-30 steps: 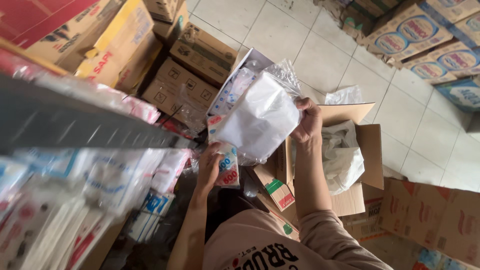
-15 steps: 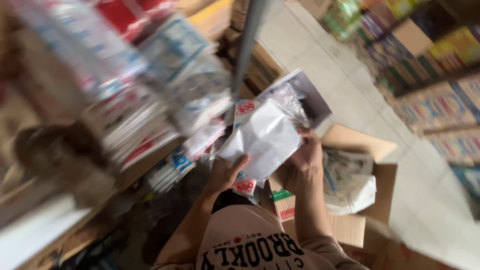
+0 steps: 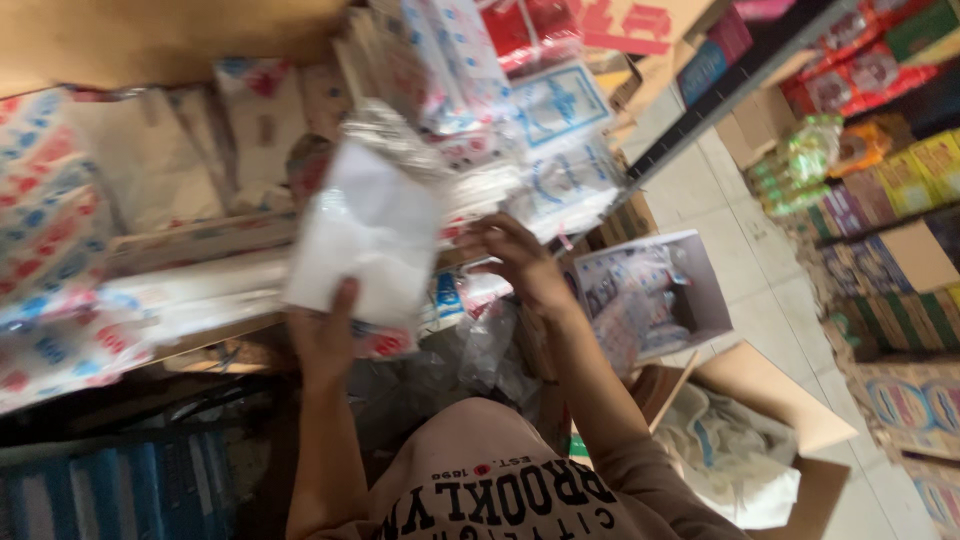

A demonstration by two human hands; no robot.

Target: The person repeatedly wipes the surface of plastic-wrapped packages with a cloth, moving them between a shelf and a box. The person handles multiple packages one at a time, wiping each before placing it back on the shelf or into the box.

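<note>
Gripping a white packet (image 3: 365, 235) in clear wrap, my left hand (image 3: 325, 335) has it from below, thumb up the front face and the other fingers tucked behind it where I cannot see them. The packet stands nearly upright, tilted a little to the left, raised in front of the shelf (image 3: 190, 245) of stacked packs. Its lower edge sits just over a red and white pack (image 3: 385, 342) that pokes out beside my wrist. My right hand (image 3: 515, 258) is up at the packet's right side, fingers curled loosely, neither flat nor fisted, the tips reaching toward the crinkled wrap; blur keeps me from telling whether they touch it or pinch anything. More packs in blue and white (image 3: 560, 110) lean out of the shelf above that hand. Down to my right an open white box (image 3: 650, 300) holds small packs, and below it an open carton (image 3: 790, 440) on the tiled floor (image 3: 760, 270) has crumpled plastic (image 3: 730, 450) inside. Cartons (image 3: 915, 390) line the far side of the aisle.
</note>
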